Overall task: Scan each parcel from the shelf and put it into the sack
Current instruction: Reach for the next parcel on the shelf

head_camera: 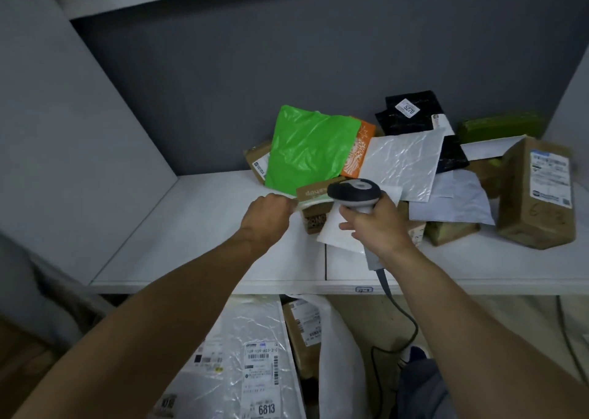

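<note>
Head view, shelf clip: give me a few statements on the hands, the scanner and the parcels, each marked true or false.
1. The right hand holds the scanner. True.
2. The left hand hangs idle, away from the parcels. False: it reaches onto the shelf and grips the edge of the brown parcel at the front of the pile.
3. The green bag lies on the floor. False: it rests on the pile on the shelf.
4. The black parcel at the back bears a sticker reading 5270. True.
5. The scanner is cordless. False: a cable runs down from its handle.
</note>
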